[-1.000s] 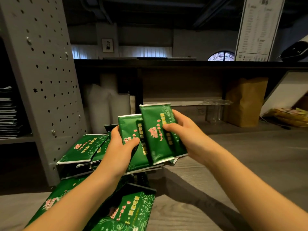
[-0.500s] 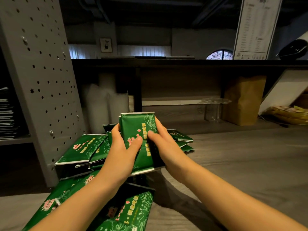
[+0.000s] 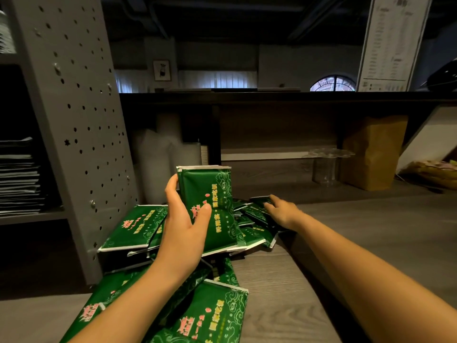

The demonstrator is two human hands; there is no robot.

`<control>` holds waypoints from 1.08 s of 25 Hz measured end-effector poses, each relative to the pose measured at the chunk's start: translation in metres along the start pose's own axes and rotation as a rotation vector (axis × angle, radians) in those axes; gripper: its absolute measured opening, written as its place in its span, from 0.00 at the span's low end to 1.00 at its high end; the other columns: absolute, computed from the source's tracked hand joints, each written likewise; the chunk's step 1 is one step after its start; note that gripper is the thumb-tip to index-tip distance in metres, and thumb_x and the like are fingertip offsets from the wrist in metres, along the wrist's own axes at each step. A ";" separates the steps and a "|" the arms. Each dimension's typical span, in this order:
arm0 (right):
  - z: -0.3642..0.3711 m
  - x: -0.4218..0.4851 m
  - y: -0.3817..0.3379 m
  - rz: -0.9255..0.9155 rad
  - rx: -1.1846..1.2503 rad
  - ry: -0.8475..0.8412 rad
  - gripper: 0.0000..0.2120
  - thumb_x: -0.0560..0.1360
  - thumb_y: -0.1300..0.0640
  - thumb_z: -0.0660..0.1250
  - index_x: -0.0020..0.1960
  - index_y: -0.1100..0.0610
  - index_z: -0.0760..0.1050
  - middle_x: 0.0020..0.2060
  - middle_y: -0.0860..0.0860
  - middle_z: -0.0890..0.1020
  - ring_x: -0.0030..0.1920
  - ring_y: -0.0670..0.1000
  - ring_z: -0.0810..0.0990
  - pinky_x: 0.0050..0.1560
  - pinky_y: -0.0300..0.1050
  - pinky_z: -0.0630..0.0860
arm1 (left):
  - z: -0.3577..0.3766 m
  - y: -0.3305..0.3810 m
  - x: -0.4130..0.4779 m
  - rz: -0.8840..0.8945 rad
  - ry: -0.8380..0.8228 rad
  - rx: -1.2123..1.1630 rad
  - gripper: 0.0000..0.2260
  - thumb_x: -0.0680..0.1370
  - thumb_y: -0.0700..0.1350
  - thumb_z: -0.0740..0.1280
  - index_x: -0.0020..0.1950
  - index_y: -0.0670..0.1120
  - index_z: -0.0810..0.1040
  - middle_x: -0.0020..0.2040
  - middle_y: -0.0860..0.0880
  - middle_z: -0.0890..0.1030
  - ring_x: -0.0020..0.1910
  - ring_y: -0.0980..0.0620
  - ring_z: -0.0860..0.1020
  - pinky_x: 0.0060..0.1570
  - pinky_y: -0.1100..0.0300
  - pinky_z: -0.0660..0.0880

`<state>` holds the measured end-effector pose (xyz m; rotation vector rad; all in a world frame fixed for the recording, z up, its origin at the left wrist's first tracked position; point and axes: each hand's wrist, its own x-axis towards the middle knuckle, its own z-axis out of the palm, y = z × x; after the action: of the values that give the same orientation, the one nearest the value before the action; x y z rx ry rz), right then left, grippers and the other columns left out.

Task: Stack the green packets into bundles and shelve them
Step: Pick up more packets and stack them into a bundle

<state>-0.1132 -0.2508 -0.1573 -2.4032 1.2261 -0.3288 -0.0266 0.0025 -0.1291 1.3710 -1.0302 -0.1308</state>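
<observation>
My left hand [image 3: 184, 225] grips an upright bundle of green packets [image 3: 212, 206] above the wooden counter, thumb across its front. My right hand [image 3: 282, 210] reaches to the right of the bundle and lies on a loose green packet [image 3: 257, 211] in the pile behind; whether its fingers have closed on it is unclear. More green packets lie flat at the left [image 3: 133, 226] and near the front edge [image 3: 212, 315].
A grey perforated shelf panel [image 3: 74, 120] stands at the left, with stacked flat items [image 3: 19, 177] on the shelf beyond it. A brown paper bag [image 3: 373, 152] and a clear plastic stand [image 3: 326, 164] sit at the back right. Wooden counter [image 3: 358, 231] extends right.
My right hand added its packet to the bundle, let go and moved right onto the loose pile. The left hand keeps hold of the bundle.
</observation>
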 end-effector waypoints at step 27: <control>-0.030 -0.094 0.002 0.068 0.342 -0.190 0.54 0.68 0.54 0.76 0.77 0.51 0.37 0.76 0.57 0.56 0.74 0.58 0.59 0.71 0.51 0.60 | 0.007 0.004 -0.006 -0.160 -0.039 -0.129 0.23 0.79 0.41 0.62 0.70 0.56 0.57 0.52 0.57 0.77 0.47 0.58 0.79 0.34 0.69 0.76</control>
<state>-0.1804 -0.1834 -0.1337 -2.0450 1.0671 -0.2584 -0.0370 0.0024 -0.1300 1.3365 -0.9270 -0.3384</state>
